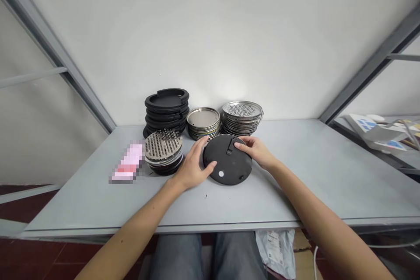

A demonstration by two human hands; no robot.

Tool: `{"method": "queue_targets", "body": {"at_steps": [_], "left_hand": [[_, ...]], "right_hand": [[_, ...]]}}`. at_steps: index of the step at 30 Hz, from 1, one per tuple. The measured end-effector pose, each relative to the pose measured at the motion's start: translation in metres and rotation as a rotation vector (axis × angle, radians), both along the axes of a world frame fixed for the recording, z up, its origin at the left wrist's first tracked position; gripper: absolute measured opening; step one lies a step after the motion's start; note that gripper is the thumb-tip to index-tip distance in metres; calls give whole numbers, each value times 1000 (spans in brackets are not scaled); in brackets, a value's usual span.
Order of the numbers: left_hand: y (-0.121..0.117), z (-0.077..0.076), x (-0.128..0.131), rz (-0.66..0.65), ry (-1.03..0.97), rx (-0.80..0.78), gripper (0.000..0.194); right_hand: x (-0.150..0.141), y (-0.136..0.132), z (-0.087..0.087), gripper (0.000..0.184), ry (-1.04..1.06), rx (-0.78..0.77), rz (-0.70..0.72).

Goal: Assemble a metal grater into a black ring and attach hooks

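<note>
At the far left I have a stack of black notched-rim trays (166, 100). Right of it stand shallow round metal trays (203, 118), piled up with a plain one on top, then a stack of perforated metal discs (243, 110). Nearer, at the left, a grater-like metal plate (163, 145) tops a pile of darker discs.

The black round disc (229, 164) is in front of me at the middle, its face up, showing a white dot and a small slotted fitting. My right hand (260, 152) grips its far right edge, thumb on top beside the fitting. My left hand (193, 167) is open and curved around the left edge, thumb over the face; I can't tell how firmly the fingers touch.

The grey table (295, 192) stands against a pale wall (210, 30). A pixelated pink item (129, 164) lies on the left. Below the near edge are a plastic mailing bag (277, 251) and some cardboard (303, 251).
</note>
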State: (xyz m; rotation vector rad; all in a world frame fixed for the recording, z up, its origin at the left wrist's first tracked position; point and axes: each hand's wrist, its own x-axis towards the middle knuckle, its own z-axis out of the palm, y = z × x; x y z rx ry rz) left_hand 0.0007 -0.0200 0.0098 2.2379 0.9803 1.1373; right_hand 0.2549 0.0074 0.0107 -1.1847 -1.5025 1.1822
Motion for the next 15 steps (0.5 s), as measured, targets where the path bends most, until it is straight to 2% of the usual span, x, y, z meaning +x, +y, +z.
{"method": "queue_targets", "body": {"at_steps": [2, 4, 6, 8, 10, 13, 15], "left_hand": [[-3, 0, -1, 17, 144, 53, 59], [-5, 0, -1, 11, 239, 50, 54], [-6, -2, -1, -11, 313, 17, 62], [-5, -2, -3, -38, 370, -15, 75], [-3, -1, -6, -75, 403, -37, 80], [-1, 2, -13, -167, 440, -71, 72], [-1, 3, -17, -208, 462, -106, 64]], "right_hand": [[0, 1, -2, 43, -92, -32, -63], [-1, 2, -3, 47, -245, -1, -139], [-3, 1, -4, 52, -408, 63, -174], [-4, -2, -3, 55, -531, 135, -149], [-4, -4, -2, 52, -618, 202, -88], [-2, -6, -1, 48, -739, 278, 6], [1, -6, -2, 45, -798, 309, 16]]}}
